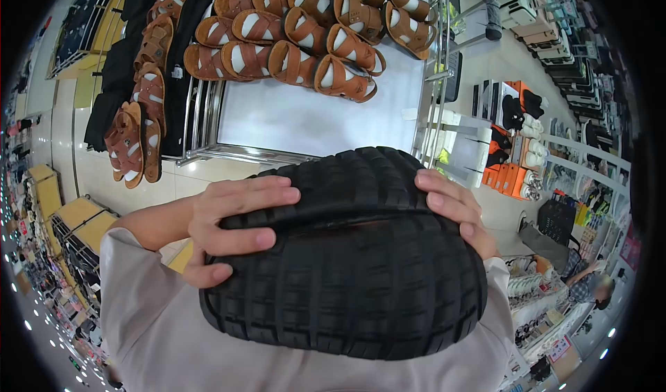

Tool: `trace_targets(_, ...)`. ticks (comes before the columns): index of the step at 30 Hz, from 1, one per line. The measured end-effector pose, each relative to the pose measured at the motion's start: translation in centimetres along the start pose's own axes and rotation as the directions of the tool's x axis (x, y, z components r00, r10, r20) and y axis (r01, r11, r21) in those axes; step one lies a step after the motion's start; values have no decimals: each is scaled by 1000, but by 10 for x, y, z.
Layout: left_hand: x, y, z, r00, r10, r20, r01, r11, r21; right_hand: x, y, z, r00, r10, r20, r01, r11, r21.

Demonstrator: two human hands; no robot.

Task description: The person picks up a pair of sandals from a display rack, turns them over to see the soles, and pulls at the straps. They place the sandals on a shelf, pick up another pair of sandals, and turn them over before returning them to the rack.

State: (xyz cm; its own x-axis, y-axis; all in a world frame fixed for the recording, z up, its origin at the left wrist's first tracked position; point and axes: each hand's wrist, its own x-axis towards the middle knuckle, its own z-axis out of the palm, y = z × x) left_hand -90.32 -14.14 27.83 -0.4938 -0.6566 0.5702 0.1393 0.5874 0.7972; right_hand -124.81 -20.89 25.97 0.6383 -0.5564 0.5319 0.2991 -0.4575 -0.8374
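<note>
- Brown sandals hanging on rack point(142, 107): upper left of the frame, strung in a vertical column against dark fabric; white insoles visible.
- Left hand point(232, 225): lower left of centre. Fingers spread and curled over the left edge of the black soles point(347, 253), thumb pressed underneath, so the hand clamps that edge. A light grey sleeve point(149, 322) covers the arm below.
- Black soles: centre and lower centre of the frame, held close to the camera between both hands. Material looks like matte black rubber. Two treaded undersides show, one stacked above the other, with a dark seam between them. The tread is a grid of raised rectangular blocks in curved rows, with a ribbed band along the rim. The uppers are hidden.
- Display table point(305, 118): upper centre, white top with a metal frame. Brown strap sandals point(305, 35) lie on it in overlapping rows.
- Right hand point(454, 208): right of centre. Fingers wrap over the upper right edge of the soles, pressed against the tread; thumb hidden.
- Shelving point(555, 52): right edge, stocked with boxes and shoes. Another person point(579, 274) is at lower right.
</note>
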Motion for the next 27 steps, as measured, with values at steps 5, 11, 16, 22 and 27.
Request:
trace_targets(5,18,0,-6,995,92,30,-92,996,-11,6,-6,4,994,-112,-1,112,992,-61)
trace_targets(11,32,4,-10,987,137,86,-138,990,3,-6,3,3,959,-284,-26,276,948,-159)
trace_targets(16,36,2,-7,980,175,96,-174,985,-15,-10,-1,3,946,-324,-13,311,919,-241)
trace_targets(22,35,-10,3,925,379,8,-379,924,51,-6,-11,-7,975,-214,51,220,960,-171)
trace_targets(27,8,-15,-6,915,-403,-9,401,907,125,9,-16,-16,435,899,49,-697,302,650)
